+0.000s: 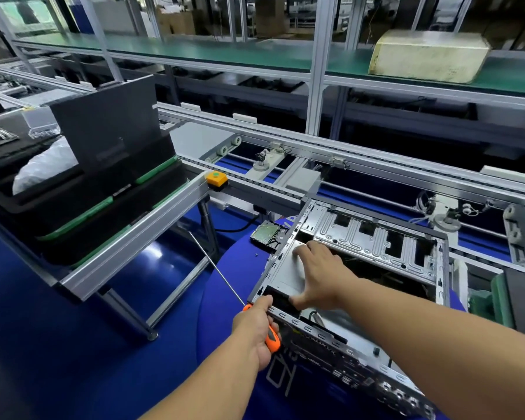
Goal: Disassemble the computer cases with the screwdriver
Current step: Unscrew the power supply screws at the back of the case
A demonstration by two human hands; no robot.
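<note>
An open metal computer case [376, 244] lies on its side on the blue work surface [231, 277], its bare chassis facing up. My left hand [258, 331] is closed around the orange handle of a long screwdriver [272, 339]; its thin shaft [215, 266] points up and left, away from the case. My right hand [322, 272] lies flat, fingers spread, on a grey drive box [285, 268] inside the case's near-left corner, thumb hooked over its front edge. A loose hard drive [265, 234] rests just outside the case, with a small screw [256, 254] near it.
A black bin with green clips [82, 204] holding a dark panel [109, 125] stands on an aluminium side rack at left. A conveyor frame [315, 156] with an orange button box [216, 178] runs behind. A pale foam block [428, 54] sits on the green shelf above.
</note>
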